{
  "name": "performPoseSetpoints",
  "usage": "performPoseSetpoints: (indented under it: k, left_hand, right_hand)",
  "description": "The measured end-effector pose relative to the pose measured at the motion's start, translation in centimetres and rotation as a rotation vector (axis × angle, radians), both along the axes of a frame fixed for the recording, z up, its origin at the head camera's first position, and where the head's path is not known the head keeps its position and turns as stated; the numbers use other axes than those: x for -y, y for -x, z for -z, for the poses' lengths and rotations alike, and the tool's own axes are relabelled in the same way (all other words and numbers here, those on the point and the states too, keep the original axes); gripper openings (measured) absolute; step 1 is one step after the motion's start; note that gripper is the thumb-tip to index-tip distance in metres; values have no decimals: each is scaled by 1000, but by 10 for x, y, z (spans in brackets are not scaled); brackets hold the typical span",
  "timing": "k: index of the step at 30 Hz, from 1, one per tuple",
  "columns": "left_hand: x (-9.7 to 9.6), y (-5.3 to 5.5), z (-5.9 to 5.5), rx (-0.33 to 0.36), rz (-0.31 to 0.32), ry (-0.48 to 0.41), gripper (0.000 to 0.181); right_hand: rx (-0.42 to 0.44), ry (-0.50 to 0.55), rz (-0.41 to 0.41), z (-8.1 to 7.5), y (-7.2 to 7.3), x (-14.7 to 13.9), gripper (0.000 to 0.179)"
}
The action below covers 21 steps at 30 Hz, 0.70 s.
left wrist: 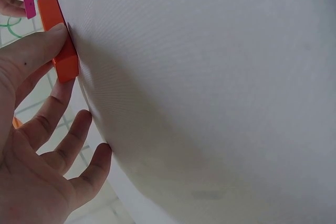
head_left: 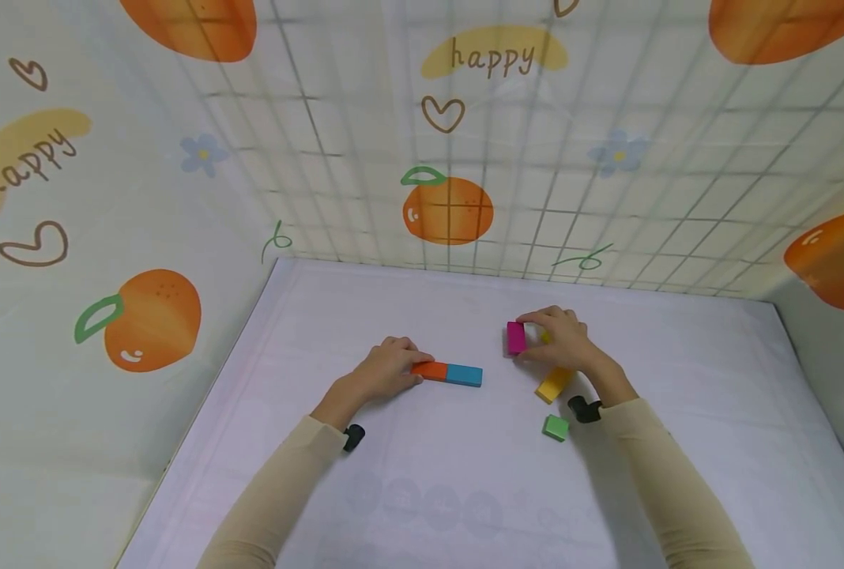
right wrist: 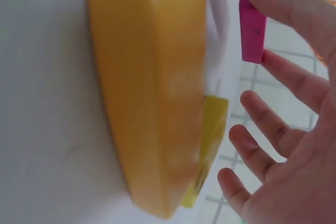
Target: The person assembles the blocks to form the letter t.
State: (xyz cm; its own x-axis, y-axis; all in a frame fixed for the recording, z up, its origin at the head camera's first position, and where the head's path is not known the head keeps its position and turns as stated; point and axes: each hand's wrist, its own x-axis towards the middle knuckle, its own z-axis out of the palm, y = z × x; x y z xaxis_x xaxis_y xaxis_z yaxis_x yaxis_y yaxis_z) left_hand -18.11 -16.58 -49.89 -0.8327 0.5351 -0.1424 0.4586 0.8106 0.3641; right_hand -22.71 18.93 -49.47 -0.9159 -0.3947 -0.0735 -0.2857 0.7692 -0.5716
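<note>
My left hand (head_left: 385,370) pinches the left end of an orange block (head_left: 433,371), thumb on one side and a finger on the other. Against that block's right end lies a blue block (head_left: 465,375), the two forming one straight row on the table. Further right, my right hand (head_left: 566,340) holds a magenta block (head_left: 515,338) between thumb and index finger. In the right wrist view the magenta block (right wrist: 253,24) sits at the fingertips, the other fingers spread loosely. Under the right hand lies a yellow block (right wrist: 212,135), mostly hidden in the head view.
An amber block (head_left: 554,385) lies just below the right hand, and a small green block (head_left: 555,427) sits nearer to me. The white table (head_left: 408,458) is bordered at the back and sides by a hanging sheet (head_left: 351,197) printed with oranges.
</note>
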Motion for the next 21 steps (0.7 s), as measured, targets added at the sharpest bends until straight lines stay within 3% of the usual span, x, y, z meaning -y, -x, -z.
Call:
performPoseSetpoints:
  k: [21]
  left_hand:
    - [0,0,-1,2,-1,-6,39]
  right_hand:
    - [-44,35,-39,-4,-8,48,61]
